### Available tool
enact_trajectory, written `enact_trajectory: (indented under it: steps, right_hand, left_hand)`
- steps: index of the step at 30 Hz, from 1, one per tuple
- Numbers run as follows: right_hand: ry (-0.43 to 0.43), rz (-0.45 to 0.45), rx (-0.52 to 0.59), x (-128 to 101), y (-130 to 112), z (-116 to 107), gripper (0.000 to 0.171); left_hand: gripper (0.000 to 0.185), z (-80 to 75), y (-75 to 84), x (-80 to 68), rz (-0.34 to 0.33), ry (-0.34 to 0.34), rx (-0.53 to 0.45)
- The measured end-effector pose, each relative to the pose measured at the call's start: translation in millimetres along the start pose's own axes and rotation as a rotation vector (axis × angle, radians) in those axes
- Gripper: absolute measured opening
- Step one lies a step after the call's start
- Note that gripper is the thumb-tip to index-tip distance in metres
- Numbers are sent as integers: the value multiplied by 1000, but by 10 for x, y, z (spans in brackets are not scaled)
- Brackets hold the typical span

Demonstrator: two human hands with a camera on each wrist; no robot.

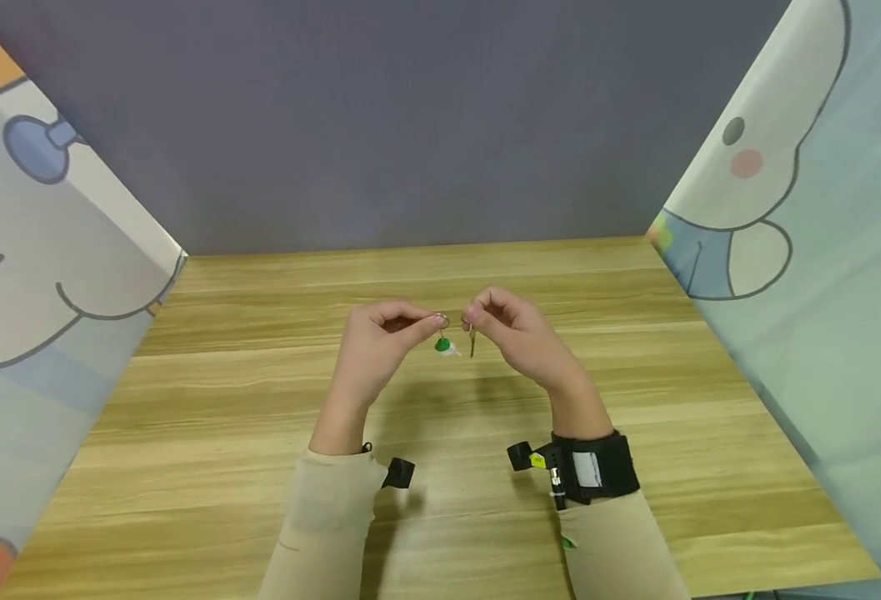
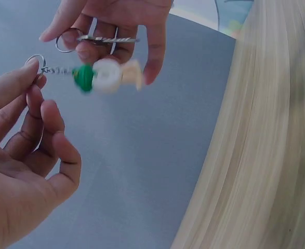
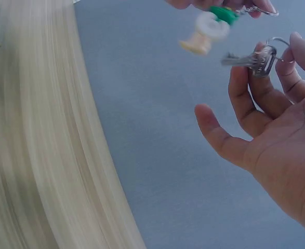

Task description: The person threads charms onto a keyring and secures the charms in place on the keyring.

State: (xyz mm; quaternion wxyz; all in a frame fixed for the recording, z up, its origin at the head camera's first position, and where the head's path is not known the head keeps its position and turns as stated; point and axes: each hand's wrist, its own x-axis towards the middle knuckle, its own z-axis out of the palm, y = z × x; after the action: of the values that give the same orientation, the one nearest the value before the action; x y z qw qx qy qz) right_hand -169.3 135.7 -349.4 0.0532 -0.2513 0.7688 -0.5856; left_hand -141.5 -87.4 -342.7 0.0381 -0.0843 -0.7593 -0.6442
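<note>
My left hand [image 1: 380, 342] pinches a metal ring between thumb and forefinger, above the table. From that ring a keychain charm [image 2: 106, 76] hangs on a short chain, with a green top, a white round middle and a pale yellowish end, slightly blurred. Close to its right, my right hand [image 1: 518, 337] pinches a second metal ring [image 3: 278, 44] with thumb and forefinger. A silver key [image 3: 256, 61] hangs from this second ring; in the head view it points down. The two rings are apart, with a small gap between the hands.
The wood-grain table [image 1: 230, 400] lies under both hands. Behind it rises a plain grey panel [image 1: 425, 125]. Cartoon-printed sheets stand at the left and right. Each wrist carries a small black camera [image 1: 399, 473], the right one on a black strap [image 1: 613, 467].
</note>
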Motion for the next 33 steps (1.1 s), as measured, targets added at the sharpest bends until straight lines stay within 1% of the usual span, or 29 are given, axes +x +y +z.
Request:
enact_trajectory:
  steps: [3,5,7,9,11,13,14,18,21,23,26,30,33]
  right_hand:
    - [13,14,25,-14,2,10,19]
    - [16,11,45,-17,10,22,20]
    - [17,13,52,-20,6,38,21]
    - [12,10,49,-21,9,53,21]
    - [3,9,46,-23,8,69,21]
    - [-7,7,39,-28,10,77,20]
    - [-11,6,40,-32,11,80,21]
    - [-29,4,55,-53,13,88,19]
    - [-44,-3,80,-64,24,100,16]
    - [-55,-9,97,-64,38,110,14]
    - [-53,-3,117,-59,58,127,14]
    - [-10,23,98,-52,73,144,26]
    - [31,8,58,-57,68,156,35]
  left_hand:
    - [13,-6,-16,-17,-7,-12,2]
    - [13,-1,-23,-29,-5,-15,31]
    - [11,15,-26,-38,18,-4,86]
    - [9,35,-27,-39,78,13,159]
    - [7,56,-27,-39,155,32,233]
    - [6,70,-27,-39,235,40,302]
    - [6,75,-24,-42,263,39,328]
    - [9,79,-16,-56,303,29,384]
    - [8,73,-16,-62,338,42,400]
    - [7,65,-29,-62,391,66,417]
    - [2,48,-58,-57,490,112,426]
    - [6,33,-92,-49,588,139,398]
    - [6,32,-106,-46,620,140,376]
